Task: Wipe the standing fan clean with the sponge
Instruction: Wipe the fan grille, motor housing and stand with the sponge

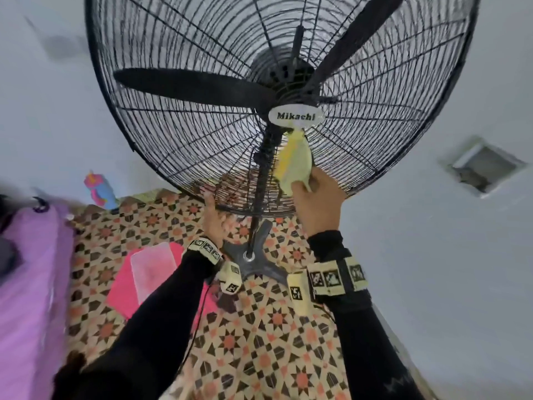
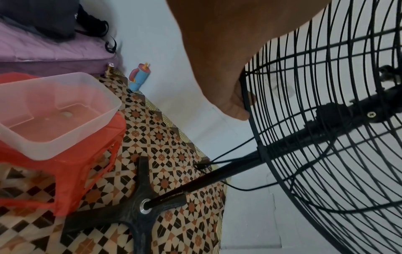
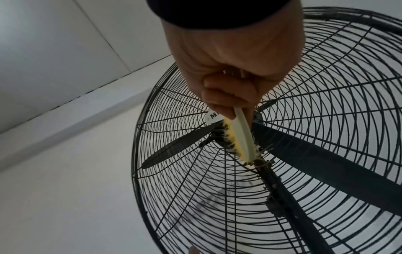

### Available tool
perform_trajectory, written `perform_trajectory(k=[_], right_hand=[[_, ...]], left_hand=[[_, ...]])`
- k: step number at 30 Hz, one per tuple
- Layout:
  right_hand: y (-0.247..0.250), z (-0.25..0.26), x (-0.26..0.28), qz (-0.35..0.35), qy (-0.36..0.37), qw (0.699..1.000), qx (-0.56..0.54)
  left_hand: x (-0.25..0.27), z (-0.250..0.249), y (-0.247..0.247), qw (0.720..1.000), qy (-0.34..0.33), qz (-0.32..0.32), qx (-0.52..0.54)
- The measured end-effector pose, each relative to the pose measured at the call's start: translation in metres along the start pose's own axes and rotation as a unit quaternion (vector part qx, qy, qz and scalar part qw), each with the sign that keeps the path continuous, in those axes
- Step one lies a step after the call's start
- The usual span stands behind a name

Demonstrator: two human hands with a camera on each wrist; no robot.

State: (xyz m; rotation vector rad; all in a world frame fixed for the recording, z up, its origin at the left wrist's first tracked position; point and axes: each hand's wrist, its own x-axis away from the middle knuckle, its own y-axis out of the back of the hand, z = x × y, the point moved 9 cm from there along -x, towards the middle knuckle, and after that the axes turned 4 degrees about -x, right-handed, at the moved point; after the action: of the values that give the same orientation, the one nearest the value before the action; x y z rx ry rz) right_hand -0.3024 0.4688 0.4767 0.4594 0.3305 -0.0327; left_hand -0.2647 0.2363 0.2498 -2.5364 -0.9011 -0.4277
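Scrubbing my black wire-caged standing fan (image 1: 202, 116)

My right hand (image 1: 315, 202) pinches the yellow sponge (image 1: 294, 160) against its grille; my left hand (image 1: 213, 215) grips its lower rim.

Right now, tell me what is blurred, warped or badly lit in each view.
Head view: the purple bedding at the left edge smears, and the black wire fan guard bulges from the wide lens. Left wrist view: the left hand is close and soft. Right wrist view: backlit, so the right hand and yellow-bristled scrubber look dim.
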Motion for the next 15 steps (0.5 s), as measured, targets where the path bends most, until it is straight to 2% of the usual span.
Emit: perform_trajectory(k=[4, 7, 8, 10, 11, 12, 15], right_hand=[[-0.002, 0.006, 0.004, -0.033, 0.038, 0.996, 0.080], [-0.001, 0.005, 0.007, -0.066, 0.037, 0.995, 0.069], [-0.002, 0.006, 0.007, -0.073, 0.047, 0.994, 0.069], [-0.003, 0.006, 0.008, -0.071, 0.063, 0.993, 0.073], [-0.005, 0.001, 0.007, -0.061, 0.057, 0.994, 0.075], [-0.006, -0.001, 0.006, -0.044, 0.046, 0.995, 0.078], [-0.002, -0.011, 0.002, -0.007, 0.028, 0.997, 0.076]], left_hand=[[-0.008, -0.005, 0.010, 0.999, 0.017, -0.049, 0.002], [-0.014, 0.009, 0.004, 0.998, 0.032, -0.024, -0.053], [-0.012, 0.013, 0.000, 0.998, 0.042, -0.035, -0.038], [-0.003, 0.022, -0.008, 0.995, 0.039, -0.073, 0.056], [0.000, 0.025, -0.011, 0.993, 0.021, -0.097, 0.056], [0.005, 0.029, -0.019, 0.995, 0.005, -0.104, 0.008], [0.010, 0.049, -0.045, 0.996, -0.024, -0.020, -0.084]])
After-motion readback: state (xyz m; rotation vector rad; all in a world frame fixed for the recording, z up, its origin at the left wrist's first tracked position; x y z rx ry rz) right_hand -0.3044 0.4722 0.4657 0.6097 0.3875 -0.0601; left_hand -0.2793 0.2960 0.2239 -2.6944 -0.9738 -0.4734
